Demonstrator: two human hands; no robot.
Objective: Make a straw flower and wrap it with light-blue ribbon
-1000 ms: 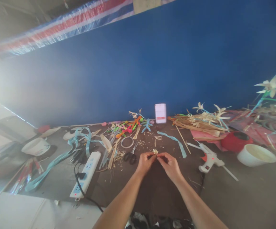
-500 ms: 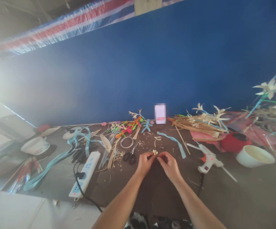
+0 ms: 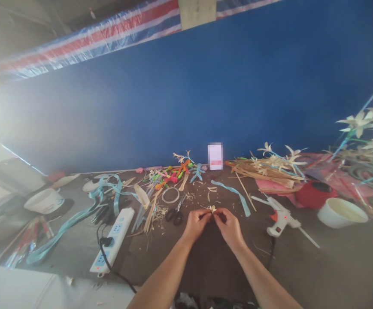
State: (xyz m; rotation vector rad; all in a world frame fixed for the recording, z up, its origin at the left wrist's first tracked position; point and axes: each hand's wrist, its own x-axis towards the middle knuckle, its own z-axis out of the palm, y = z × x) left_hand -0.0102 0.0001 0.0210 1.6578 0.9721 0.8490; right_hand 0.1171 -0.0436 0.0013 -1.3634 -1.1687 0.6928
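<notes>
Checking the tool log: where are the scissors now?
In the head view, the scissors lie on the table left of the left hand, beside the silvery ring.

Has bare left hand [image 3: 196,224], bare right hand [image 3: 228,225], 2 bare forearms [image 3: 166,270]; wears black-and-white patterned clothing [image 3: 186,301], visible at bottom edge.

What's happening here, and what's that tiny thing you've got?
A person is holding what looks like a tiny pale flower between the fingertips of the left hand and right hand, just above the table. The scissors lie to the left of the hands. The glue gun lies to the right, with a red light showing. Bigger pale flowers are at the far right.
</notes>
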